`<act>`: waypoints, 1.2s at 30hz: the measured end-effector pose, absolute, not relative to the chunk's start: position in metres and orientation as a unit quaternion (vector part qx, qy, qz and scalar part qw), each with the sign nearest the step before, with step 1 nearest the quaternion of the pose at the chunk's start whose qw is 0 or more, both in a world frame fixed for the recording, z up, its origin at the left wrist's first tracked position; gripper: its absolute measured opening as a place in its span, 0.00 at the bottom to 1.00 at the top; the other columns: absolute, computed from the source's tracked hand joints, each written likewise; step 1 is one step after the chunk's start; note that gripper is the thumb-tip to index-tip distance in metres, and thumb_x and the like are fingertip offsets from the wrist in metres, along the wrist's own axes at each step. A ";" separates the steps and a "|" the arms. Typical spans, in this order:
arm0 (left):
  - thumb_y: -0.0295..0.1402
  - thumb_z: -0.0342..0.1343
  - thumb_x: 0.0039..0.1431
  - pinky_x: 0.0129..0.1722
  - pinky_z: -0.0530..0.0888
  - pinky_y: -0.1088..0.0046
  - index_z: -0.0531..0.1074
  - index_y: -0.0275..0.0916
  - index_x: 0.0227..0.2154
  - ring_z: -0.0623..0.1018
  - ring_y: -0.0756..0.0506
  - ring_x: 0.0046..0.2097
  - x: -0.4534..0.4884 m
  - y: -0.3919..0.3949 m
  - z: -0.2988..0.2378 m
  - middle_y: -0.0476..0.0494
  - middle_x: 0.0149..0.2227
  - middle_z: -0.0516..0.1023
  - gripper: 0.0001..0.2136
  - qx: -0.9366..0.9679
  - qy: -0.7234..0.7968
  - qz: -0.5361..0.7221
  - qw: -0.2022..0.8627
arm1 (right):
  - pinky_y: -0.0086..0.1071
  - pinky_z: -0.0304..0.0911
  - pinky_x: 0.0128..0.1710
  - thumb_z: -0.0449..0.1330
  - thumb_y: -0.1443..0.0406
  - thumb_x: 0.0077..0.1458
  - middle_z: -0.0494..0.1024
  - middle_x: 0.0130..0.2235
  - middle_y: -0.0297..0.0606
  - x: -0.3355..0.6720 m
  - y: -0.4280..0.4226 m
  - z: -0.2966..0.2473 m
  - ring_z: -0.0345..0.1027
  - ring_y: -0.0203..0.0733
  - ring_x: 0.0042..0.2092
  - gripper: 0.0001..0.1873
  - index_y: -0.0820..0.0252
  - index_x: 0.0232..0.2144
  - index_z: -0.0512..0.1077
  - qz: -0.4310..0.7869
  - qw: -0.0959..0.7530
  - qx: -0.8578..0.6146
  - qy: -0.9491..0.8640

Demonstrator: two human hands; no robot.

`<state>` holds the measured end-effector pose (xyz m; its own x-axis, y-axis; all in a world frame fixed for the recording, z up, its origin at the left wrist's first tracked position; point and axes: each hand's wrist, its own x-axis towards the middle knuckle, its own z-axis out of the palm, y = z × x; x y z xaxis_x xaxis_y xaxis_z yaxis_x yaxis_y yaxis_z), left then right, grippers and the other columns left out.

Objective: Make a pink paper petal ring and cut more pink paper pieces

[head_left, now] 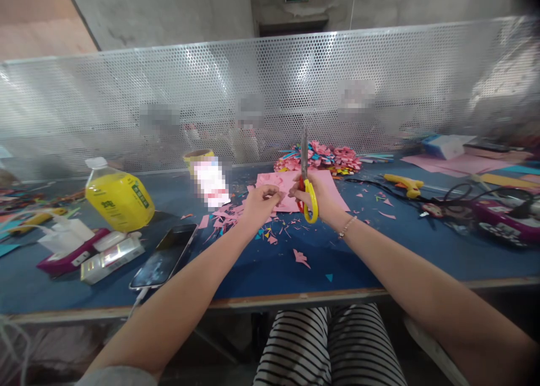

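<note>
My right hand [314,196] is closed round the yellow and red handles of a pair of scissors [304,149], whose blades point upward. The fingertips of my left hand [264,199] are pinched together, close to those of my right hand, on what looks like a small piece of pink paper [282,191]; its outline is hard to make out. Beneath both hands lies a sheet of pink paper [335,197]. Pink paper scraps [223,220] are strewn to the left of my left hand. Behind the scissors sits a pile of pink and blue paper flowers [320,156].
A perforated metal screen [270,88] stands along the back of the blue table [261,279]. At left are a jug of yellow liquid [120,200], a phone [164,256] on a cable, a clear box [112,259] and a yellow tape roll [198,158]. A yellow glue gun [404,185] lies right.
</note>
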<state>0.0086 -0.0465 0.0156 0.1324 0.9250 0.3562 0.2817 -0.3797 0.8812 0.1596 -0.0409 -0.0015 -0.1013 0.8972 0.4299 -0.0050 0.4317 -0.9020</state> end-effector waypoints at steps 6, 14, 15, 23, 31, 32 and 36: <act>0.31 0.56 0.43 0.24 0.63 0.75 0.70 0.39 0.20 0.66 0.52 0.22 0.006 -0.045 0.016 0.49 0.20 0.71 0.03 0.716 0.437 0.472 0.273 | 0.29 0.63 0.25 0.60 0.59 0.41 0.67 0.28 0.30 0.163 -0.042 0.001 0.65 0.33 0.26 0.19 0.57 0.35 0.59 0.401 0.548 -0.392 -0.620; 0.28 0.54 0.42 0.27 0.63 0.74 0.71 0.41 0.23 0.69 0.49 0.25 0.002 -0.043 0.013 0.48 0.25 0.75 0.04 0.745 0.451 0.463 0.165 | 0.30 0.59 0.30 0.58 0.63 0.45 0.72 0.30 0.38 0.184 -0.031 -0.003 0.66 0.39 0.32 0.14 0.62 0.36 0.64 0.133 0.337 -0.517 -0.776; 0.27 0.54 0.42 0.28 0.63 0.74 0.71 0.41 0.23 0.69 0.49 0.25 0.001 -0.043 0.013 0.48 0.25 0.75 0.04 0.748 0.452 0.462 0.152 | 0.31 0.59 0.31 0.57 0.63 0.46 0.73 0.32 0.40 0.185 -0.030 -0.004 0.66 0.40 0.33 0.13 0.62 0.36 0.65 0.086 0.318 -0.530 -0.781; 0.29 0.52 0.46 0.30 0.63 0.74 0.69 0.40 0.23 0.68 0.50 0.25 -0.006 -0.036 0.018 0.48 0.25 0.72 0.02 0.710 0.485 0.492 0.134 | 0.32 0.59 0.36 0.55 0.61 0.49 0.71 0.40 0.48 0.196 -0.023 -0.009 0.66 0.44 0.38 0.18 0.65 0.41 0.63 -0.054 0.242 -0.580 -0.776; 0.35 0.54 0.47 0.31 0.62 0.72 0.62 0.39 0.20 0.68 0.47 0.30 -0.008 -0.029 0.016 0.44 0.27 0.69 0.08 0.745 0.519 0.419 0.012 | 0.36 0.57 0.45 0.55 0.62 0.48 0.69 0.44 0.49 0.194 -0.031 -0.002 0.61 0.47 0.48 0.19 0.64 0.43 0.63 -0.116 0.215 -0.510 -0.825; 0.34 0.53 0.48 0.31 0.62 0.72 0.62 0.39 0.20 0.67 0.47 0.30 -0.008 -0.028 0.015 0.45 0.27 0.68 0.08 0.749 0.518 0.412 -0.010 | 0.36 0.57 0.45 0.55 0.63 0.48 0.69 0.44 0.49 0.192 -0.034 0.000 0.61 0.47 0.48 0.18 0.64 0.43 0.63 -0.119 0.210 -0.504 -0.829; 0.33 0.51 0.51 0.30 0.62 0.73 0.66 0.38 0.23 0.68 0.47 0.30 -0.010 -0.028 0.016 0.46 0.25 0.67 0.06 0.765 0.520 0.375 -0.058 | 0.35 0.57 0.44 0.54 0.63 0.49 0.70 0.43 0.47 0.188 -0.041 0.005 0.62 0.46 0.47 0.15 0.62 0.41 0.64 -0.131 0.193 -0.502 -0.833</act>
